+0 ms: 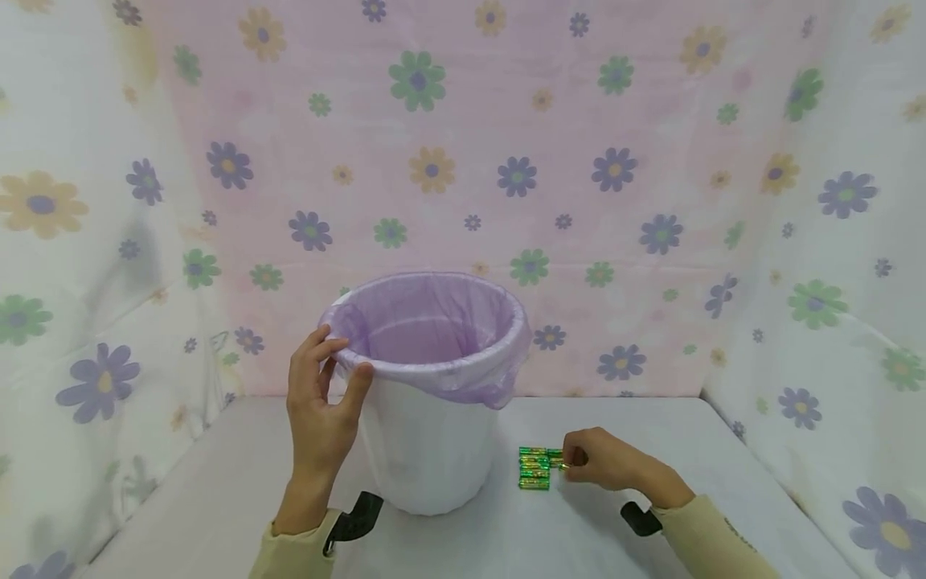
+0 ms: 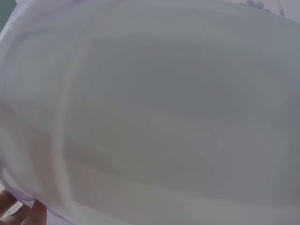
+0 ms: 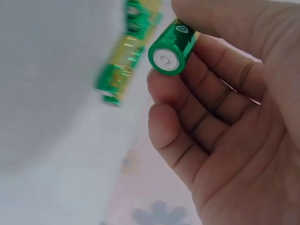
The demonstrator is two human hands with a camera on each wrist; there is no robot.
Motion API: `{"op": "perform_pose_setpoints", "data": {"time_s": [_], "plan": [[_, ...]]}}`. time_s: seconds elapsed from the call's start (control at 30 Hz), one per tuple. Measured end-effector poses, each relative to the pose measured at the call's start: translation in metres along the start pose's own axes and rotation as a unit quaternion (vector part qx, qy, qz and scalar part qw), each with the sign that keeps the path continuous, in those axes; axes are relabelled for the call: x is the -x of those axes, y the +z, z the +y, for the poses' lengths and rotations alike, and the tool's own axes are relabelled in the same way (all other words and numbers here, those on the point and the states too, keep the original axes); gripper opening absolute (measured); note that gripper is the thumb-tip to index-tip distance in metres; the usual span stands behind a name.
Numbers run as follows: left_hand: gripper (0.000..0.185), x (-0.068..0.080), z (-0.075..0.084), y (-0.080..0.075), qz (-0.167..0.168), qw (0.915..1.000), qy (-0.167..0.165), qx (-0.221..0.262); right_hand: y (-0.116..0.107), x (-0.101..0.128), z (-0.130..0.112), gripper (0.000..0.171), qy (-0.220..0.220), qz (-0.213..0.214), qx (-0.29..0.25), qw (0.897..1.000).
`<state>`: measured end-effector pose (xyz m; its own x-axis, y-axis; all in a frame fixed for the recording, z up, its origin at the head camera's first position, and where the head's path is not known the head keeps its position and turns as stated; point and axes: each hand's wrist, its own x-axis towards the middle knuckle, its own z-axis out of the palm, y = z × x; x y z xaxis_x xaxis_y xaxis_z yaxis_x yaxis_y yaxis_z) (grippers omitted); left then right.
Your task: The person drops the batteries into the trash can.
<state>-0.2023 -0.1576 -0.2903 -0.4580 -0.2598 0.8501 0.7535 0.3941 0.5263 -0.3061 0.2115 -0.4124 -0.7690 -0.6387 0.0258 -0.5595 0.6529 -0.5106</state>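
The right hand [image 1: 611, 462] had one little green battery [image 3: 173, 49] pinched between thumb and fingers, up close to the other batteries [image 1: 534, 474], which lay side by side in a small bunch on the white worktop [image 1: 723, 450]. From where I stood, I thought the battery would be hard and stiff, and a bit heavy for such a tiny thing. Its shiny skin looked smooth, so it could slip or roll if it was held too loosely. The best place to hold it was round the middle, with a thumb on one side and fingers on the other. It did not look easy to break. The left hand [image 1: 321, 402] gripped the edge of the tall white bin [image 1: 427, 450], left of the batteries, where a thin purple bag [image 1: 495, 386] was folded over the top. The bag looked soft and light and might tear if pulled hard. The bin looked light too, so its firm edge seemed a good place to hold.
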Motion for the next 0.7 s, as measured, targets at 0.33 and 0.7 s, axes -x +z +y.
{"op": "perform_pose_setpoints", "data": {"time_s": [0.33,0.7], "plan": [[0.035,-0.002,-0.003,-0.001,0.001,1.0000,0.000,0.006,-0.066,-0.002,-0.041,0.008,-0.016,0.041,0.032,0.999],[0.040,0.004,-0.041,-0.001,0.001,1.0000,-0.008,-0.004,-0.137,-0.015,-0.097,0.008,-0.049,0.075,0.088,0.992]]}}
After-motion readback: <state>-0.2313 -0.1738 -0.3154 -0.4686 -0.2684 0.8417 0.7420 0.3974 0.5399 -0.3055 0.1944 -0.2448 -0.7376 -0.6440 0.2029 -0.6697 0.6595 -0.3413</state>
